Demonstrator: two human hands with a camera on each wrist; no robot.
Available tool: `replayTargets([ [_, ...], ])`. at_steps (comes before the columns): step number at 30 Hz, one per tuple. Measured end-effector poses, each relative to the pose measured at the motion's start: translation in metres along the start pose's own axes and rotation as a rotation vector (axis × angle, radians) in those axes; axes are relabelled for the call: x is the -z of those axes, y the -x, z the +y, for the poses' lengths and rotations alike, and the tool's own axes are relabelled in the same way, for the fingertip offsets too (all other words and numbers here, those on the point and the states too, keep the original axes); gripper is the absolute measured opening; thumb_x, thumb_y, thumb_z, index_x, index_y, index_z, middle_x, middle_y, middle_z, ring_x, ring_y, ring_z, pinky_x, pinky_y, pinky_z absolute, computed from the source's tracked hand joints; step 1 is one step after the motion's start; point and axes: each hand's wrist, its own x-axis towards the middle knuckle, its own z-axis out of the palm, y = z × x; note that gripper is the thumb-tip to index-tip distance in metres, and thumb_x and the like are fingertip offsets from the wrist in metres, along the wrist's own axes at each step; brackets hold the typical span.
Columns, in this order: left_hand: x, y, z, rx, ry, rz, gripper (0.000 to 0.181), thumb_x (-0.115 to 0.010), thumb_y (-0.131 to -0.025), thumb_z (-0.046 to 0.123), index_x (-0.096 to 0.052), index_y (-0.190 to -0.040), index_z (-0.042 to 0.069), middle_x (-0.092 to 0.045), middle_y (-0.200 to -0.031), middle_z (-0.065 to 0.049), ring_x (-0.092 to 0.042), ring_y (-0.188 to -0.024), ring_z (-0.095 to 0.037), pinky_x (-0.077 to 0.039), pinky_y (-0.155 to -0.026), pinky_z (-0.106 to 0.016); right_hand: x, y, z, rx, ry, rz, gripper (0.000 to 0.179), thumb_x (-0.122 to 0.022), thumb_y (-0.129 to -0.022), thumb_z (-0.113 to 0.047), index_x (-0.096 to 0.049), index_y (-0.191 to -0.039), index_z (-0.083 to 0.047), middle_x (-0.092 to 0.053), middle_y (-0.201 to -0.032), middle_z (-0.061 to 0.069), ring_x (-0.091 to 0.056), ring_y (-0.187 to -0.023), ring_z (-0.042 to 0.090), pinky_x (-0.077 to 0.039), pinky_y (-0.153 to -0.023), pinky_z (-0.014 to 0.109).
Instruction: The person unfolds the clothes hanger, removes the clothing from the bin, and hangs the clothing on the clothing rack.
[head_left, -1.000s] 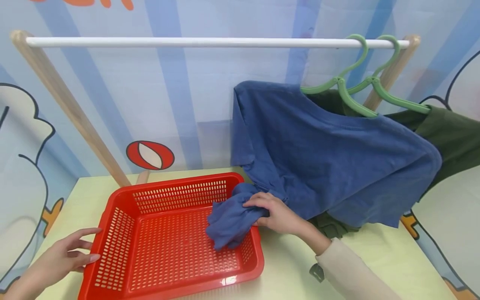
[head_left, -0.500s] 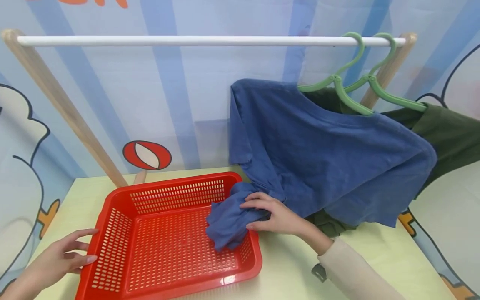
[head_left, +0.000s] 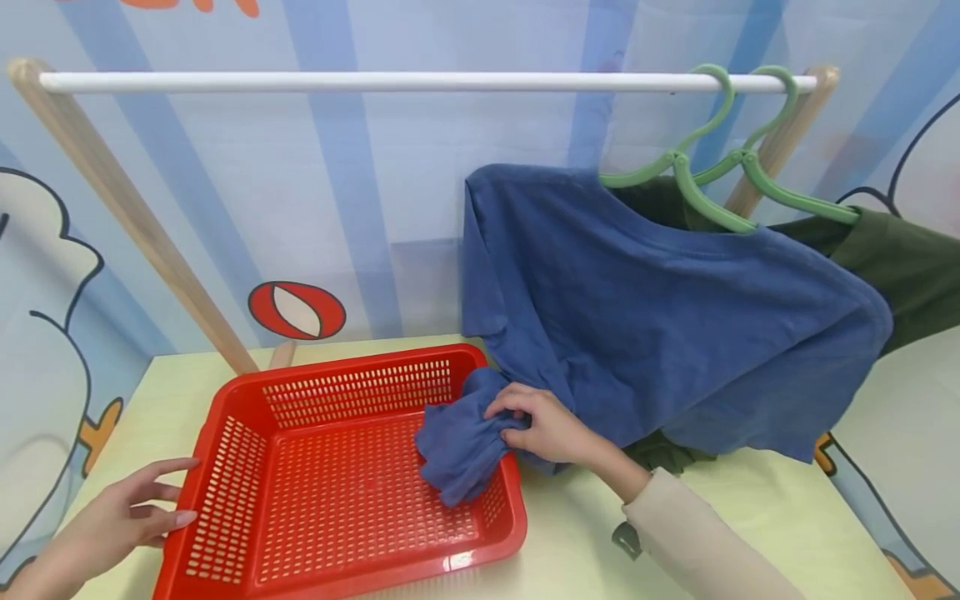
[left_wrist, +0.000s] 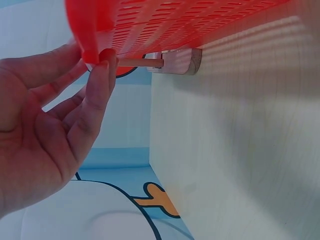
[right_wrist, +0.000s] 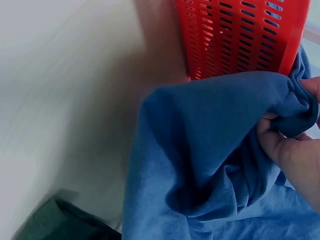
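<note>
My right hand (head_left: 551, 427) pinches a bunched part of a blue shirt (head_left: 645, 300) between thumb and fingers, over the right end of a red plastic basket (head_left: 360, 575). Some of that gathered cloth (right_wrist: 210, 110) drapes over the basket's rim and into its right side. The rest of the shirt hangs on a green hanger (head_left: 708, 208). With fingertips and thumb, my left hand (left_wrist: 65, 105) holds the rim at the basket's left end.
A dark green garment (head_left: 922, 258) hangs behind on a second green hanger (head_left: 802, 200). Both hook over the right end of a white rod (head_left: 375, 82) on wooden legs (head_left: 142, 212). A small dark object (head_left: 626, 540) lies on the pale tabletop (head_left: 720, 517) beside my right sleeve.
My right thumb and fingers have closed together on the cloth, gathering it into folds. The shirt's right edge has shifted slightly rightward. My left hand stays at the basket rim.
</note>
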Motion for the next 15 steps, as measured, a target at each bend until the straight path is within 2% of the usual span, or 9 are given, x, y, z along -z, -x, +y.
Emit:
replayTargets([
  [4,0.000,0.000,0.001,-0.004,0.008,-0.005,0.077,-0.068,-0.081,0.012,-0.020,-0.137,-0.010,-0.059,-0.100,-0.018,-0.063,-0.082,-0.026,-0.054,-0.067,-0.041,0.007,0.002,0.002,-0.022,-0.009,-0.005,0.026,-0.064,-0.076,0.005,-0.067,-0.097,-0.010,-0.060,-0.097,0.000,-0.052,-0.084,0.015,-0.045,-0.072,0.026],
  [7,0.000,0.000,0.001,-0.001,0.012,-0.008,0.077,-0.068,-0.081,0.012,-0.020,-0.137,-0.009,-0.059,-0.100,-0.018,-0.063,-0.082,-0.026,-0.053,-0.067,-0.041,0.015,0.006,0.005,-0.045,-0.016,0.011,0.027,-0.063,-0.076,0.006,-0.067,-0.097,-0.011,-0.061,-0.099,0.001,-0.052,-0.086,0.016,-0.044,-0.074,0.028],
  [11,0.000,0.000,0.001,0.004,0.009,-0.006,0.076,-0.068,-0.082,0.012,-0.020,-0.137,-0.009,-0.058,-0.099,-0.017,-0.063,-0.082,-0.025,-0.054,-0.067,-0.041,0.034,0.012,0.013,-0.067,0.033,0.071,0.030,-0.064,-0.076,0.006,-0.067,-0.100,-0.011,-0.062,-0.103,0.003,-0.053,-0.094,0.018,-0.044,-0.078,0.032],
  [15,0.000,0.001,0.001,0.005,0.003,-0.002,0.076,-0.068,-0.082,0.012,-0.020,-0.137,-0.010,-0.058,-0.099,-0.018,-0.063,-0.081,-0.025,-0.054,-0.067,-0.041,0.060,0.017,0.023,-0.103,0.099,0.151,0.030,-0.064,-0.075,0.007,-0.068,-0.100,-0.009,-0.062,-0.104,0.005,-0.054,-0.094,0.020,-0.044,-0.077,0.033],
])
